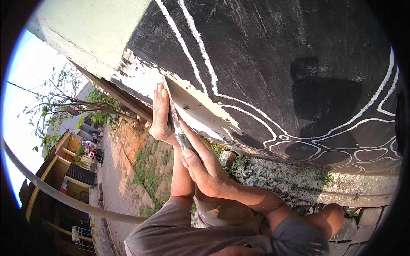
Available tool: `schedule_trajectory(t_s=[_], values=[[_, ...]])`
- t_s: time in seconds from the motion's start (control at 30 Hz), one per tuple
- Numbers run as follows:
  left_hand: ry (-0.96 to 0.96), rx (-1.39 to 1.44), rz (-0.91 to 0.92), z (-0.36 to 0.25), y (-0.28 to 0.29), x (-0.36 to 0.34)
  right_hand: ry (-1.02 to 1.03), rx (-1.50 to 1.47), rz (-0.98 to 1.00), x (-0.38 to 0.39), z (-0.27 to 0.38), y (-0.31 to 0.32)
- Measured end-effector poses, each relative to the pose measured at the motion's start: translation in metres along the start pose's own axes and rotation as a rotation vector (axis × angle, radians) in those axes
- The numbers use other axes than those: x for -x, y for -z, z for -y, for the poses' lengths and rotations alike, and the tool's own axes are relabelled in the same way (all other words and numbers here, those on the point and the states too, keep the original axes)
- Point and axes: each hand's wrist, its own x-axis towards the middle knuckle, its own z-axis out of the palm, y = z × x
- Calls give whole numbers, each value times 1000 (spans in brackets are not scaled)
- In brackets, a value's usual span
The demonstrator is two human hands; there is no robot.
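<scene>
My right hand (203,164) is closed around the dark handle of a scraper (171,112), its index finger stretched along the tool. The scraper's thin blade is seen nearly edge-on, with its tip at the wall. My left hand (161,117) lies against the blade's left side, fingers straight and together, grasping nothing. The wall (265,55) is painted black with white curved lines. Around the blade, the black coat is gone in a ragged patch (143,76) of white and cream. Pale flecks dot my forearms.
Pale green wall (94,21) borders the black area at upper left. A rough, mossy ledge (290,181) runs along the wall's foot. Leftward are a leafy tree (81,102), a paved path (113,170), a building (55,183) and a curved pole (72,202). Shadows fall on the wall.
</scene>
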Motion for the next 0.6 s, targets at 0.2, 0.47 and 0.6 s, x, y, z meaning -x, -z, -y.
schedule_trajectory(t_s=[0.2, 0.47, 0.6], values=[[-53, -12, -56, 2, 0, -31, -53, -80, 43, -19, 7, -4], [-81, -26, -57, 12, 9, -28, -58, -129, 21, -11, 5, -15], [-26, -23, -79, 5, 1, -36, -46, -122, 27, -15, 8, -8]])
